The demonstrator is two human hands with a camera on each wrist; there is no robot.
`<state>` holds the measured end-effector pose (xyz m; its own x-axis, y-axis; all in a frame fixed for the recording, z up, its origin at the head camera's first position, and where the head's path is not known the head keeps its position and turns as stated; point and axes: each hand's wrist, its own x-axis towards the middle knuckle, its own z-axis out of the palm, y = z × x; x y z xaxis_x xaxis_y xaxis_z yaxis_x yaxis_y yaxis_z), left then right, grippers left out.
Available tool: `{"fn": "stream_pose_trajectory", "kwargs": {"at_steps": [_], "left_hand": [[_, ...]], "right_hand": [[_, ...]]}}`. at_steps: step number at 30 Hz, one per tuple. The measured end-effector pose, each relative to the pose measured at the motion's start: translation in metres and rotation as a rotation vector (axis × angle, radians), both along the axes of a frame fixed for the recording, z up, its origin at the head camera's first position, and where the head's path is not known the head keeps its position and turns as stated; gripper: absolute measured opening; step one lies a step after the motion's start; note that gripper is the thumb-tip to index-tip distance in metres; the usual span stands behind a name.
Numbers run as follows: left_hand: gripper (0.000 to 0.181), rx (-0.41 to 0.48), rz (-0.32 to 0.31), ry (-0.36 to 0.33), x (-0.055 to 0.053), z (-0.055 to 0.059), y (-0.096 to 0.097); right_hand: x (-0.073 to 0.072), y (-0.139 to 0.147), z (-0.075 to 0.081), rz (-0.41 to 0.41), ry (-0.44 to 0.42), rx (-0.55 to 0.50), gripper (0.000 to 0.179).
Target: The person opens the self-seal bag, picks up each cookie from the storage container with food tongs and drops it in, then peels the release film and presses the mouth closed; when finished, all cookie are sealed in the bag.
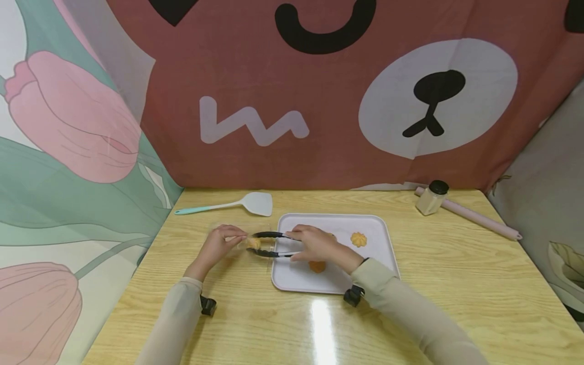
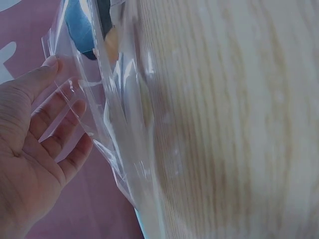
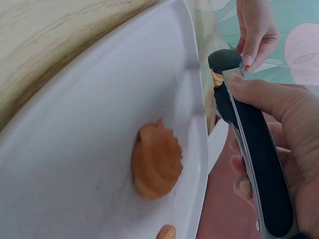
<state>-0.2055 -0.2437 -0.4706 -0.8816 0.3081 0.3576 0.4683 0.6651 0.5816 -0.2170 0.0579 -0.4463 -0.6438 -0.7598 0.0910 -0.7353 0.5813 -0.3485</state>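
Observation:
My left hand (image 1: 218, 248) pinches the edge of a clear plastic bag (image 2: 119, 114) between thumb and fingers, left of the tray. In my right hand (image 1: 316, 244) I grip metal tongs (image 3: 261, 164) with black tips, which point left past the tray's edge. Between those tips sits a ridged golden cookie (image 1: 253, 244), at the bag close to my left fingers. Through the film in the left wrist view, part of the tongs' tip (image 2: 79, 27) shows. The white tray (image 1: 285, 281) lies under my right hand, bearing a cookie (image 3: 157, 160) and others, some partly hidden.
Behind my left hand lies a white spatula (image 1: 257, 204) with a mint handle. A jar (image 1: 430, 201) with a black lid stands at the back right, beside a pink rolling pin (image 1: 479, 218). A printed cloth (image 1: 328, 167) hangs along the table's back edge.

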Motion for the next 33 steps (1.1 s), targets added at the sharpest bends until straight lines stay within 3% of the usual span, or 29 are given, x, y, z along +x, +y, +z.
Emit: {"fn": "stream_pose_trajectory", "kwargs": {"at_steps": [12,33], "left_hand": [[0.010,0.006,0.006,-0.030,0.002,0.002,0.001],[0.011,0.014,0.009,-0.029,0.003,0.003,0.001]], "right_hand": [[-0.006,-0.022,-0.002,0.046,0.046,0.000,0.068],[-0.009,-0.040,-0.003,-0.011,-0.033,0.074,0.072]]}}
